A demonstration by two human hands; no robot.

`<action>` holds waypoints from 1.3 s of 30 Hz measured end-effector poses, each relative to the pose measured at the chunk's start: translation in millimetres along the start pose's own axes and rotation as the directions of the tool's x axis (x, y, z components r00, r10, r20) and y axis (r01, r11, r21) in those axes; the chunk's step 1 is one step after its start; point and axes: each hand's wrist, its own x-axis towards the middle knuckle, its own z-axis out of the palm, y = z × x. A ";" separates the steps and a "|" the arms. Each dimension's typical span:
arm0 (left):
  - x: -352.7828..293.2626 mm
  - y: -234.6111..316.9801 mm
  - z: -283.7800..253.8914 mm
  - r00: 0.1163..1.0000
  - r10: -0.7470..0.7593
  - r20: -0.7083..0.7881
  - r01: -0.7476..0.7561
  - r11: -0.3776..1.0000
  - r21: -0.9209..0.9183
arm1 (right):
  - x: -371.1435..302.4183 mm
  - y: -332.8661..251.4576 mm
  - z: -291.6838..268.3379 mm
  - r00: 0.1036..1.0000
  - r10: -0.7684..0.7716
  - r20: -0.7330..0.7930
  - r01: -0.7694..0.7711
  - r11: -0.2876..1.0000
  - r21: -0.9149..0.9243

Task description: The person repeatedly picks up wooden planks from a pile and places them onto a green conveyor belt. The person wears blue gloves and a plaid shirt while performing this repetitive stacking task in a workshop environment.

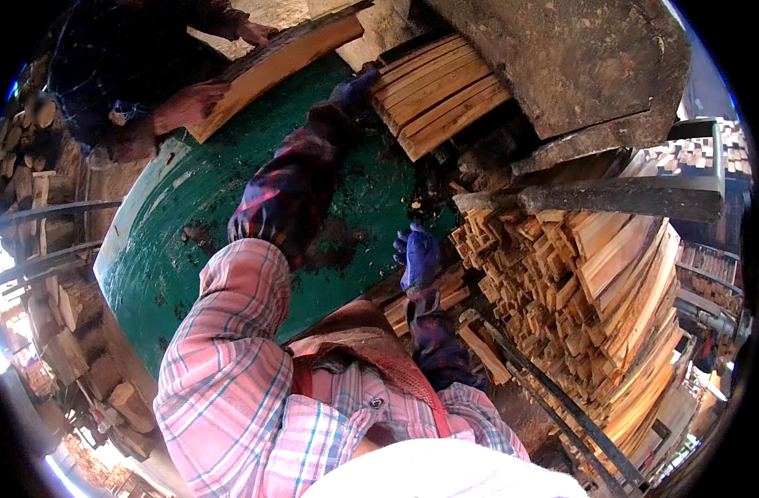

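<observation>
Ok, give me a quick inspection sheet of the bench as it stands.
Surface: green metal table, worn, dusted with chips.
Job's things: stack of thin wooden slats under a heavy block; left hand gloved, on the stack's end.
Clutter: piled cut sticks at right.
Grippers: right hand gloved, beside the piled sticks, grip unclear.
Cables: nothing seen.
Surroundings: another person's hands hold a plank; logs at left.

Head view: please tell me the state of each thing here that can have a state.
Left hand: gloved, pressed against the end of the slat bundle.
Right hand: gloved, resting on loose sticks, grip unclear.
Slat bundle: stacked tight, lying on the green table.
Split wood pile: stacked high at the right.
Plank: held by another person.
</observation>
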 end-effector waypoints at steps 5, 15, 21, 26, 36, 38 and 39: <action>-21.1 -6.4 -17.9 0.996 -0.077 0.051 0.090 0.921 -0.380 | 5.1 10.6 -7.0 0.996 -0.059 0.065 0.054 0.996 0.077; -102.2 -22.6 -53.6 0.997 0.079 -0.023 -0.081 0.984 -0.157 | -2.5 20.5 -1.1 0.976 -0.207 0.065 0.205 0.978 0.045; -280.3 -18.5 -122.9 0.895 -0.431 0.113 0.437 0.800 -0.412 | -55.7 67.7 53.5 0.943 -0.160 0.291 0.153 0.987 0.046; -458.4 93.9 -119.7 0.715 -0.686 0.134 0.491 0.356 -0.795 | -101.8 143.7 129.1 0.868 -0.228 0.441 0.268 0.963 -0.030; -530.3 158.2 -140.9 0.792 -0.276 0.545 0.558 0.690 -0.461 | -206.0 281.8 -51.6 0.886 -0.435 0.162 0.393 0.889 0.236; -518.4 154.6 -133.8 0.728 -0.278 0.626 0.641 0.600 -0.479 | -238.3 309.0 -93.9 0.902 -0.416 -0.111 0.428 0.895 0.126; -515.6 156.8 -128.3 0.722 -0.220 0.656 0.624 0.615 -0.482 | -247.2 320.6 -110.4 0.869 -0.455 -0.194 0.474 0.878 0.069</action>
